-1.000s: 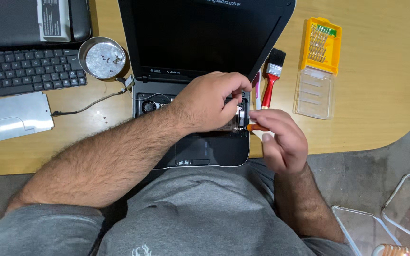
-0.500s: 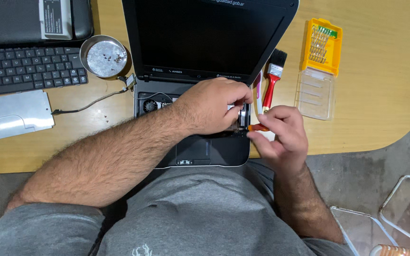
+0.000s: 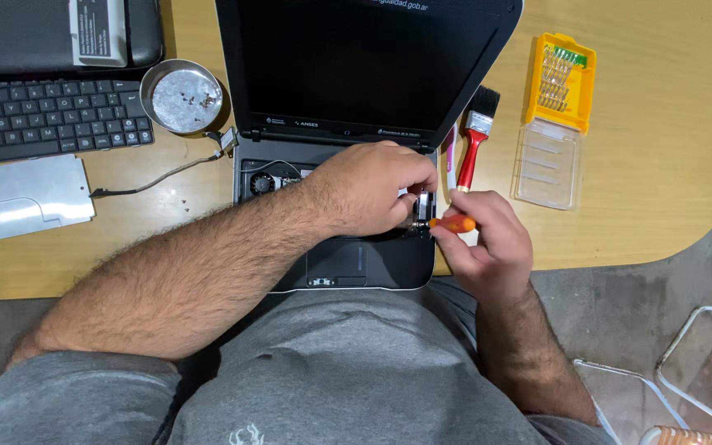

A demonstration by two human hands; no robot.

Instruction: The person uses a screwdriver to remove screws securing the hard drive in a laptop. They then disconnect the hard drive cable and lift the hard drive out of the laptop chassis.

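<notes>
The opened laptop (image 3: 348, 165) lies at the near edge of the table (image 3: 661, 165), its keyboard deck removed and its fan exposed. All positions below are given relative to this laptop.

The right hand (image 3: 484, 243) sits at the laptop's right front corner, its grip closed around an orange-handled screwdriver (image 3: 448, 223), the shaft pointing left into the chassis near the right hinge. The left hand (image 3: 368, 194) rests over the open base, fingertips pinched together on a small metal part (image 3: 423, 206) beside the driver tip; what exactly it holds cannot be told.

Judgement on the step: the driver should stay square to the screw head with light inward pressure, while the left hand steadies the part so it does not twist. Loose screws belong in the metal dish (image 3: 181, 96) left of the screen.

A red-handled brush (image 3: 473, 140) and a yellow bit case (image 3: 559, 82) lie right of the laptop; a separate keyboard (image 3: 43, 119) lies to its left.

Against the earlier frame, the right hand has shifted slightly toward the hinge and the left fingers have closed nearer the driver tip; the laptop itself has not moved.
</notes>
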